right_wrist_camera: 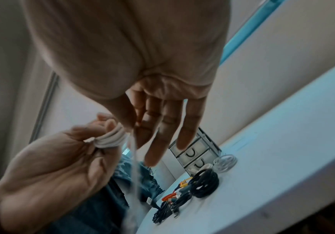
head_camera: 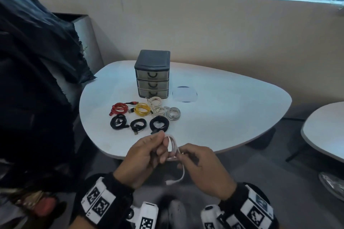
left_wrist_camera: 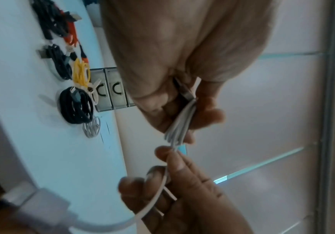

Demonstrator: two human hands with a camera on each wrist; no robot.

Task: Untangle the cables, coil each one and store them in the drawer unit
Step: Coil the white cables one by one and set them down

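Just in front of the table's near edge, my left hand (head_camera: 162,147) grips a small coil of white cable (head_camera: 173,147); several loops show between its fingers (left_wrist_camera: 179,125). My right hand (head_camera: 183,154) pinches the cable's loose tail right beside the coil, and the tail hangs down below both hands (head_camera: 179,177). In the right wrist view the tail (right_wrist_camera: 134,161) is blurred. A grey three-drawer unit (head_camera: 152,74) stands on the table with all drawers closed. In front of it lie coiled cables: red (head_camera: 120,108), yellow (head_camera: 142,109), beige (head_camera: 155,100), grey-white (head_camera: 173,113) and three black (head_camera: 138,125).
The white oval table (head_camera: 232,117) has a flat translucent disc (head_camera: 184,94) right of the drawer unit. Dark cloth (head_camera: 37,52) hangs over a seat at the left. A second white table (head_camera: 325,132) stands at the right, with floor between them.
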